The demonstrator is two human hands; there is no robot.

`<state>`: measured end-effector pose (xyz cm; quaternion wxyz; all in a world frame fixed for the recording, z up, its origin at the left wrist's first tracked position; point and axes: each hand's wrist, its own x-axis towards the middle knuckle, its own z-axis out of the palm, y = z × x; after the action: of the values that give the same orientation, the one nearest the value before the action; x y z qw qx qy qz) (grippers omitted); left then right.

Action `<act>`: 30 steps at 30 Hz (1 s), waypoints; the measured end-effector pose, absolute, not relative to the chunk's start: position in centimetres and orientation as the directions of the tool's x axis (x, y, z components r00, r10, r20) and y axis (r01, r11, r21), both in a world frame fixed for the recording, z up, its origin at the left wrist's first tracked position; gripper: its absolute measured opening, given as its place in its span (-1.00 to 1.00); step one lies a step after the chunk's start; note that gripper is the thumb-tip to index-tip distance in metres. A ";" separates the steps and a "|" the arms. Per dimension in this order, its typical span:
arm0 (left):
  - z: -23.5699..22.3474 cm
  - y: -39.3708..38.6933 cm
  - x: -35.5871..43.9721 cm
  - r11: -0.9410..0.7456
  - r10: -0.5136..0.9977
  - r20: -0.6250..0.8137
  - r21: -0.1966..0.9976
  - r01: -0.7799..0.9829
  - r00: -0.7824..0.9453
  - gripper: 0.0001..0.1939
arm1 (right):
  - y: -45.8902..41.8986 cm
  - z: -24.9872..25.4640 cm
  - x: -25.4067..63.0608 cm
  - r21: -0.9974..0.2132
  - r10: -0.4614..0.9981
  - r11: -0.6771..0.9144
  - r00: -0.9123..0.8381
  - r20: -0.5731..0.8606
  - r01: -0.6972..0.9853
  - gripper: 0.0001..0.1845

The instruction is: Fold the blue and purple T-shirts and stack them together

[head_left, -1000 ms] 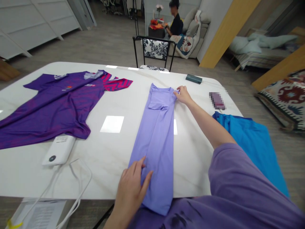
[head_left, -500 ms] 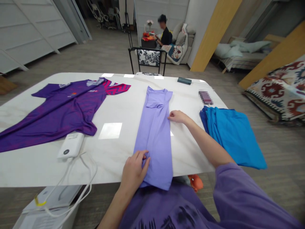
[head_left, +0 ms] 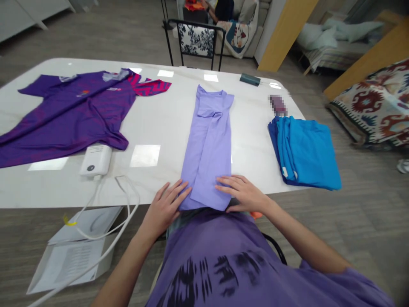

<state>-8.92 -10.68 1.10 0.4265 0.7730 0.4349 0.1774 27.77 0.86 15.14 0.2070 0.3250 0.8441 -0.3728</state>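
Note:
A lavender shirt (head_left: 209, 145) lies folded into a long narrow strip, its collar end away from me and its hem at the table's near edge. My left hand (head_left: 166, 206) rests with fingers spread on the strip's lower left edge. On the lower right edge lie the outstretched fingers of my right hand (head_left: 241, 192), the thumb below near the hem. To the left a purple jersey with a pink patterned sleeve (head_left: 81, 108) is spread out. Folded blue clothes (head_left: 311, 151) are piled at the right.
A white device (head_left: 96, 160) with a cable sits by the jersey on the white table (head_left: 153, 123). Toward the far right are a dark case (head_left: 249, 79) and a blurred-out phone-like object (head_left: 277, 104). A chair (head_left: 196, 40) stands beyond; a person (head_left: 223, 10) sits behind.
My right hand has come from the strip's upper right side down to its lower right edge. My left hand has shifted to the lower left edge and flattened. The view has tilted downward.

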 end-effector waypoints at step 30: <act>5.3 10.9 -4.9 0.261 0.963 -0.266 0.961 -0.092 -0.050 -0.54 | 19.0 20.6 24.0 -0.529 0.821 -0.098 -0.232 -0.522 0.843 -0.28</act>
<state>-4.88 10.89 5.32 0.5671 0.3918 0.5556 0.4649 24.02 19.00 20.64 0.0137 0.6197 0.6712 -0.4065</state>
